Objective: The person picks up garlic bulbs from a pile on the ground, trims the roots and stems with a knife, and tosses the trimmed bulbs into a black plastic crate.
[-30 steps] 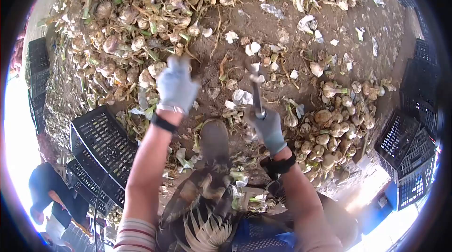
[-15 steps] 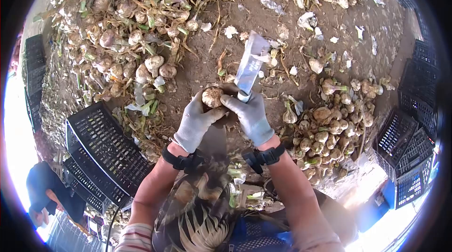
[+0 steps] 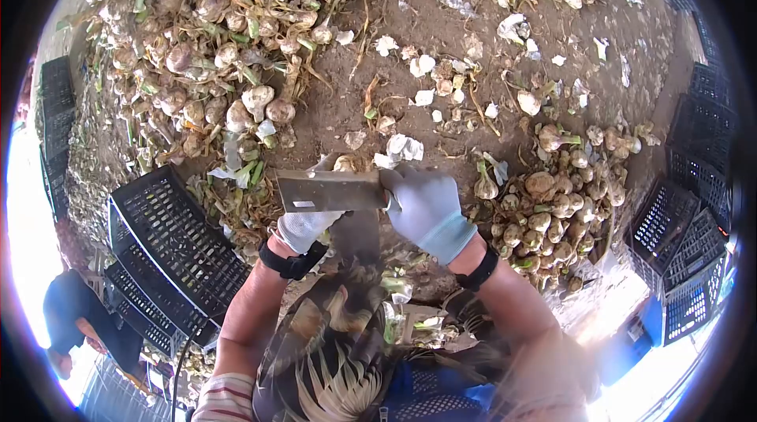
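My right hand, in a grey-white glove, is closed round the handle of a cleaver. Its broad blade lies crosswise and points left, in front of my left hand. Just past the blade's upper edge shows part of a garlic bulb. The gloved left hand holds this bulb, though the blade hides most of its fingers. Pale skin pieces are beside the bulb, near the right hand's fingertips.
A large heap of untrimmed garlic covers the ground at upper left. Trimmed bulbs are piled at right. Black crates stand at left and more crates at far right. Another person is at lower left.
The cleaver has swung from pointing up and away to lying crosswise over the left hand and the bulb. White skin pieces now show beside the bulb. Something blurred appears at upper right.
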A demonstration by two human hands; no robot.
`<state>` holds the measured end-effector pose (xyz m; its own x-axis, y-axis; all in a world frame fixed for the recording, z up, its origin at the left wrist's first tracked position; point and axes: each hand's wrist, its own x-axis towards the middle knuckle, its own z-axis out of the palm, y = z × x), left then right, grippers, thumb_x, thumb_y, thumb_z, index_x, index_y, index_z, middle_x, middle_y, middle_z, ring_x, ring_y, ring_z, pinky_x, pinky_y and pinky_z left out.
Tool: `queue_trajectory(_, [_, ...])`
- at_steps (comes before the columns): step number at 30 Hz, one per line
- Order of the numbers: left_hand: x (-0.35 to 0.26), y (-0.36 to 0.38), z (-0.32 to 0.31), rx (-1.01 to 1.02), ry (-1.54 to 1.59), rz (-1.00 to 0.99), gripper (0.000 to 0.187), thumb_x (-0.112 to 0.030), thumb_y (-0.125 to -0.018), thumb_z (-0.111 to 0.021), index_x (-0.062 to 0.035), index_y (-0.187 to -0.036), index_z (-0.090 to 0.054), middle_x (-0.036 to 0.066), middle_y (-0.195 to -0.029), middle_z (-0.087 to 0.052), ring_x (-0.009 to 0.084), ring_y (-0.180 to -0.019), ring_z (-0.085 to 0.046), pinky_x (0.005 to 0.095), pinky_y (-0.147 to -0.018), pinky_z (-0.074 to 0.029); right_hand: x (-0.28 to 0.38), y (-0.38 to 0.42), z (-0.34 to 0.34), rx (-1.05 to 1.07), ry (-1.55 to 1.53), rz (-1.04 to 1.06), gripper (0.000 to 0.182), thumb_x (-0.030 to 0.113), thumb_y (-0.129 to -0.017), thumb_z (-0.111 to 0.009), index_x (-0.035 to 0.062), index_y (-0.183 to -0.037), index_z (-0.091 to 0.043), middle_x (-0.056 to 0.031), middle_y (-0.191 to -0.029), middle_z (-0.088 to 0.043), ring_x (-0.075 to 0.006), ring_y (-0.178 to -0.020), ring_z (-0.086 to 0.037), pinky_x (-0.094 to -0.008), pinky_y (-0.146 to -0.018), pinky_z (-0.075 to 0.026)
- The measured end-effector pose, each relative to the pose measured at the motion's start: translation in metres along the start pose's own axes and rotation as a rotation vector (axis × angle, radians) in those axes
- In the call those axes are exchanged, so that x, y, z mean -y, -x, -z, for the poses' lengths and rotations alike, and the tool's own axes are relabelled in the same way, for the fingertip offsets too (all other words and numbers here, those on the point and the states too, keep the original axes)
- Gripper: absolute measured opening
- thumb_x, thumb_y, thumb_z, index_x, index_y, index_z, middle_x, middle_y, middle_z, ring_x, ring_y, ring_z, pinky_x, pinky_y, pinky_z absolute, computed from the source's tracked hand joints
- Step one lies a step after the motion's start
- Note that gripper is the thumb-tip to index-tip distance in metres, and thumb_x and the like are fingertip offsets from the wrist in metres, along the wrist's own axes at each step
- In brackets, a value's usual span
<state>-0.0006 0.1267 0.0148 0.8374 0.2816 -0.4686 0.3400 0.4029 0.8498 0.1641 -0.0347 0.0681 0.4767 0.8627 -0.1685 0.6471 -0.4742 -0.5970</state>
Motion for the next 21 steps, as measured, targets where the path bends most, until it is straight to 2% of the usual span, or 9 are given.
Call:
queue_trajectory(3, [-0.012,-0.002,-0.003,0.03,-0.144,-0.004,0.082,-0.011,-0.086,-0.078,0.0001,-0.151,-0.029,0.006,-0.112,-0.066,0.013,-0.097,-0.066,0.0285,-0.082,-0.058,0.002,0.004,0.001,0.034,0.001,-0.017,0.01,0.018,-0.079,-0.067,0.0125,-0.087,-0.065,-0.0085,-0.075,-0.063,-0.0317,-0.064,-0.064,-0.0439,-0.061,-0.05])
queue_trajectory(6, [0.009,-0.008,0.004,0.051,-0.166,-0.002,0.085,-0.012,-0.084,-0.08,0.0008,-0.151,-0.029,0.007,-0.112,-0.066,0.0137,-0.097,-0.066,0.0281,-0.082,-0.058,0.002,0.005,0.003,0.031,0.02,-0.013,0.013,0.021,-0.079,-0.069,0.0122,-0.087,-0.064,-0.0086,-0.075,-0.063,-0.0307,-0.064,-0.064,-0.0437,-0.061,-0.05])
queue_trajectory(10, [-0.031,-0.004,-0.013,0.026,-0.222,-0.006,0.082,-0.01,-0.087,-0.077,0.0012,-0.151,-0.028,0.007,-0.112,-0.066,0.0144,-0.097,-0.066,0.0282,-0.083,-0.058,0.006,0.006,0.003,-0.044,-0.045,-0.022,0.011,0.019,-0.078,-0.068,0.0121,-0.085,-0.064,-0.0092,-0.073,-0.062,-0.0309,-0.064,-0.065,-0.0432,-0.06,-0.05])
queue_trajectory(12, [-0.025,-0.001,-0.009,0.004,0.073,0.109,0.077,-0.011,-0.088,-0.076,0.0021,-0.149,-0.031,0.007,-0.114,-0.066,0.0138,-0.096,-0.066,0.0278,-0.083,-0.058,0.007,0.005,0.001,-0.057,-0.036,-0.009,0.01,0.019,-0.078,-0.068,0.0121,-0.085,-0.064,-0.0091,-0.072,-0.062,-0.0304,-0.064,-0.065,-0.0427,-0.06,-0.05])
queue_trajectory(16, [-0.026,0.004,-0.008,0.051,0.14,0.08,0.076,-0.014,-0.088,-0.077,0.0024,-0.148,-0.032,0.007,-0.114,-0.066,0.0131,-0.096,-0.066,0.0269,-0.084,-0.057,0.003,0.005,-0.001,-0.029,0.016,-0.006,0.009,0.017,-0.077,-0.068,0.0115,-0.084,-0.064,-0.008,-0.071,-0.061,-0.03,-0.062,-0.064,-0.0429,-0.059,-0.051])
queue_trajectory(18, [-0.016,0.004,-0.007,0.04,0.201,0.101,0.072,-0.016,-0.082,-0.081,0.0023,-0.141,-0.044,0.005,-0.108,-0.067,0.0118,-0.094,-0.065,0.0261,-0.082,-0.055,0.003,0.007,0.002,0.024,0.039,-0.023,0.01,0.018,-0.08,-0.067,0.0115,-0.087,-0.066,-0.0083,-0.075,-0.064,-0.0301,-0.066,-0.066,-0.0429,-0.062,-0.052])
queue_trajectory(19, [-0.032,-0.001,-0.012,0.039,0.201,0.103,0.072,-0.016,-0.082,-0.081,0.0023,-0.141,-0.044,0.005,-0.108,-0.067,0.0118,-0.094,-0.065,0.0261,-0.082,-0.055,0.003,0.006,0.003,0.07,0.061,-0.033,0.01,0.018,-0.083,-0.066,0.0114,-0.091,-0.067,-0.0087,-0.079,-0.067,-0.0302,-0.069,-0.068,-0.0429,-0.064,-0.054])
queue_trajectory(20, [-0.053,-0.006,-0.018,0.096,-0.012,0.192,0.066,-0.016,-0.08,-0.081,0.0023,-0.135,-0.05,0.004,-0.104,-0.067,0.0119,-0.093,-0.065,0.0267,-0.081,-0.054,-0.005,0.002,0.003,0.07,0.061,-0.034,0.01,0.018,-0.083,-0.066,0.0114,-0.091,-0.067,-0.0087,-0.079,-0.067,-0.0302,-0.069,-0.068,-0.0429,-0.064,-0.054])
queue_trajectory(21, [-0.076,-0.01,-0.026,0.15,-0.226,0.273,0.061,-0.016,-0.077,-0.082,0.0023,-0.129,-0.056,0.003,-0.101,-0.068,0.0119,-0.091,-0.065,0.0273,-0.08,-0.053,-0.023,-0.004,0.002,0.295,0.083,-0.289,0.014,0.02,-0.086,-0.064,0.0126,-0.097,-0.069,-0.0095,-0.084,-0.069,-0.0301,-0.073,-0.07,-0.0423,-0.067,-0.055])
